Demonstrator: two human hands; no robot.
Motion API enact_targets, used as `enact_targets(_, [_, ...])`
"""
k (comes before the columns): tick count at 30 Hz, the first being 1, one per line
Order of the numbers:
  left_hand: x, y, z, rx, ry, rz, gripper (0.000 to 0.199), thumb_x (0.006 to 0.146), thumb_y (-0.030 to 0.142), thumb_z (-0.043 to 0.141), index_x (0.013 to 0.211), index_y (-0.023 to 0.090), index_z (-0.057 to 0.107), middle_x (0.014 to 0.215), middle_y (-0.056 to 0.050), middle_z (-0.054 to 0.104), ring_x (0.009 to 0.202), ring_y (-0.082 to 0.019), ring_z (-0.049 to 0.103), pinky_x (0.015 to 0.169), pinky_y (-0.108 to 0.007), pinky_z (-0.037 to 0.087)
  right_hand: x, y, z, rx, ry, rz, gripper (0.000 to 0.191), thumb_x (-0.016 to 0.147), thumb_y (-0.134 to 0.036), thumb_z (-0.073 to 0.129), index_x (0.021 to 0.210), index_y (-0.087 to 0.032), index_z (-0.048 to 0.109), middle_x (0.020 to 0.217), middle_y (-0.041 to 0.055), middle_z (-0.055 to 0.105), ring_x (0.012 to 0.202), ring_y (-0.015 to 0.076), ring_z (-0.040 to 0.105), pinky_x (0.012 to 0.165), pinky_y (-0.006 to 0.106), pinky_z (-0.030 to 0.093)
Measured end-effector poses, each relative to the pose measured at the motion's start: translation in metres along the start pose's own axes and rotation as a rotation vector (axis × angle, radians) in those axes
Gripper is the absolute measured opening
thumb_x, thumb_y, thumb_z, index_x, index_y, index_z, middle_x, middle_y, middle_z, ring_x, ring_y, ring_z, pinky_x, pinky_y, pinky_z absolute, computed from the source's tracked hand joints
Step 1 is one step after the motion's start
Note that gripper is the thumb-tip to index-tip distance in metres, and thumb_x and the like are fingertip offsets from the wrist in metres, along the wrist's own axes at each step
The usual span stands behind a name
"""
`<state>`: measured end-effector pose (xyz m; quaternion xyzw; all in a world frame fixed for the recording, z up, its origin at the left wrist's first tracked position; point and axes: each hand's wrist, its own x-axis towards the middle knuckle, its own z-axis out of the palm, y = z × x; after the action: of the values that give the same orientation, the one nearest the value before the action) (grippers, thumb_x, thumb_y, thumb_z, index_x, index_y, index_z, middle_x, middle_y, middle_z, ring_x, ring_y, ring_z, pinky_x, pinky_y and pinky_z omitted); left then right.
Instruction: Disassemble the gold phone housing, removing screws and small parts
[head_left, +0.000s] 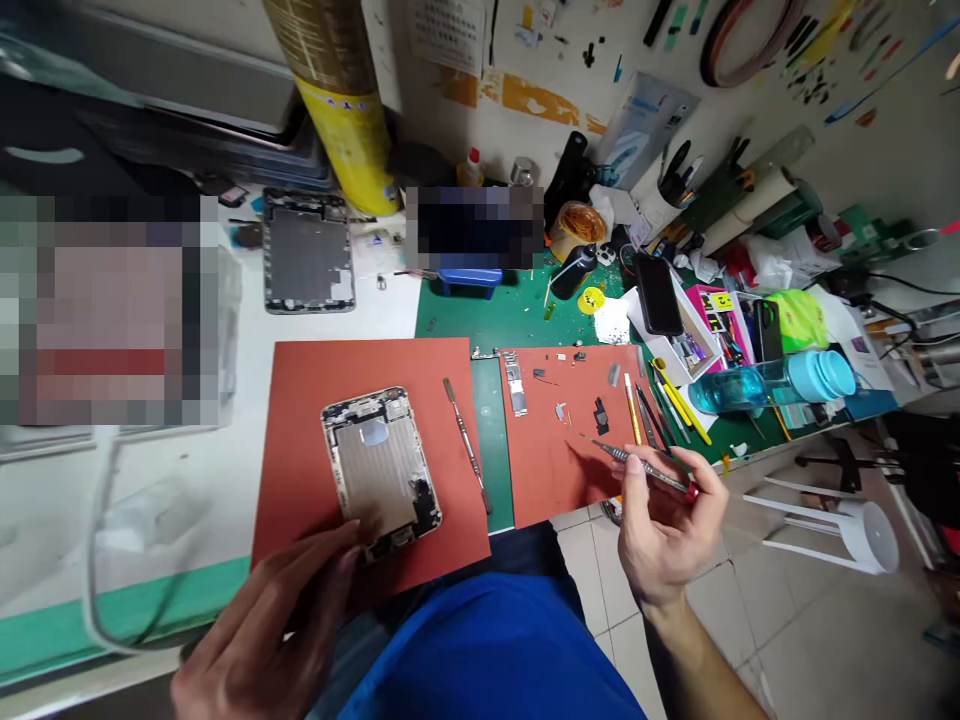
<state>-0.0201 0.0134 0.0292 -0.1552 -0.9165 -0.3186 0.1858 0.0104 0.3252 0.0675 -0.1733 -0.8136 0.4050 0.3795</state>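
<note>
An opened phone housing (382, 465) lies tilted on the left red mat, its metal inside facing up. My left hand (277, 610) has its fingertips closed on the lower left corner of the housing. In my right hand (667, 520) is a slim precision screwdriver (645, 465) with a red end cap, its tip pointing left above the right red mat. A double-ended metal pry tool (466, 445) rests right of the housing. On the right mat lie a narrow circuit board (515, 383), a small black part (601, 415) and several tiny metal pieces.
Tweezers and yellow-handled tools (681, 400) lie along the right mat's edge. Behind them are a white box (694, 345) with a dark phone (658, 293) on it and a blue water bottle (772, 382). Another phone housing (309, 255) lies at the back left, near a yellow can (349, 140).
</note>
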Motion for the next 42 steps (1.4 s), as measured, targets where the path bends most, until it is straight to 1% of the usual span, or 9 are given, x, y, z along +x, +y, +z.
enact_targets(4, [-0.007,-0.005,0.006,-0.017,0.058,-0.129,0.027,0.102,0.017,0.072,0.125,0.029,0.079,0.104,0.002,0.083,0.088,-0.018,0.078,0.087,-0.034,0.057,-0.003,0.012,-0.007,-0.042,-0.029,-0.013,0.046,0.095,-0.011,0.078,0.136,-0.022,0.062,0.107,0.0062,0.081,0.083,0.0198,0.083,0.080,0.035,0.072])
enact_targets(10, [-0.016,-0.007,0.006,0.028,0.050,-0.310,0.020,0.102,0.025,0.073,0.120,0.031,0.081,0.099,0.001,0.082,0.086,-0.022,0.075,0.077,-0.038,0.053,-0.008,0.020,-0.009,-0.078,-0.031,-0.080,0.048,0.094,-0.008,0.077,0.137,-0.023,0.062,0.107,0.0056,0.081,0.086,0.0192,0.082,0.080,0.034,0.071])
enact_targets(18, [-0.012,-0.001,0.005,-0.021,0.017,-0.217,0.028,0.104,0.019,0.071,0.129,0.029,0.078,0.107,-0.001,0.081,0.092,-0.020,0.075,0.086,-0.036,0.054,0.001,0.027,-0.002,-0.139,-0.057,-0.005,0.040,0.097,-0.019,0.077,0.134,-0.022,0.062,0.108,0.0065,0.082,0.088,0.0201,0.083,0.085,0.036,0.070])
enact_targets(23, [-0.008,0.004,0.004,-0.008,0.011,-0.250,0.023,0.106,0.025,0.067,0.126,0.032,0.076,0.105,0.001,0.081,0.090,-0.020,0.075,0.087,-0.037,0.057,0.002,0.027,-0.004,-0.113,-0.037,0.050,0.038,0.096,-0.022,0.079,0.130,-0.021,0.063,0.108,0.0078,0.081,0.088,0.0212,0.083,0.083,0.037,0.071])
enact_targets(28, [-0.001,0.000,0.001,-0.062,-0.027,-0.212,0.014,0.108,0.034,0.064,0.115,0.028,0.075,0.101,-0.001,0.080,0.088,-0.020,0.076,0.084,-0.033,0.060,-0.003,0.007,-0.009,-0.002,-0.007,0.085,0.039,0.094,-0.018,0.080,0.129,-0.021,0.063,0.104,0.0072,0.082,0.084,0.0204,0.083,0.081,0.036,0.071])
enact_targets(30, [-0.001,-0.002,0.000,-0.116,-0.048,-0.153,0.012,0.106,0.033,0.067,0.114,0.026,0.074,0.102,-0.002,0.079,0.089,-0.019,0.076,0.083,-0.031,0.061,-0.010,-0.008,-0.007,0.105,-0.066,0.142,0.037,0.095,-0.017,0.079,0.128,-0.022,0.062,0.103,0.0066,0.083,0.085,0.0205,0.083,0.079,0.035,0.071])
enact_targets(33, [-0.002,-0.001,-0.003,-0.237,-0.095,-0.085,0.015,0.102,0.024,0.074,0.117,0.025,0.076,0.104,-0.003,0.078,0.094,-0.019,0.076,0.087,-0.030,0.061,-0.025,-0.031,0.002,0.280,-0.225,0.256,0.034,0.098,-0.018,0.075,0.128,-0.024,0.060,0.101,0.0061,0.084,0.090,0.0212,0.084,0.075,0.032,0.071])
enact_targets(37, [-0.002,0.006,-0.007,-0.334,-0.136,-0.112,0.008,0.101,0.025,0.076,0.109,0.025,0.078,0.100,-0.001,0.076,0.090,-0.016,0.075,0.081,-0.028,0.062,-0.050,-0.050,0.021,0.439,-0.409,0.348,0.031,0.100,-0.020,0.075,0.126,-0.025,0.060,0.103,0.0066,0.085,0.092,0.0208,0.084,0.079,0.031,0.071])
enact_targets(42, [-0.001,0.008,-0.009,-0.376,-0.179,-0.061,0.011,0.104,0.030,0.073,0.114,0.025,0.076,0.101,-0.001,0.077,0.091,-0.016,0.074,0.084,-0.032,0.059,-0.073,-0.061,0.036,0.514,-0.497,0.362,0.032,0.099,-0.015,0.075,0.127,-0.026,0.062,0.107,0.0048,0.086,0.098,0.0164,0.084,0.089,0.025,0.069])
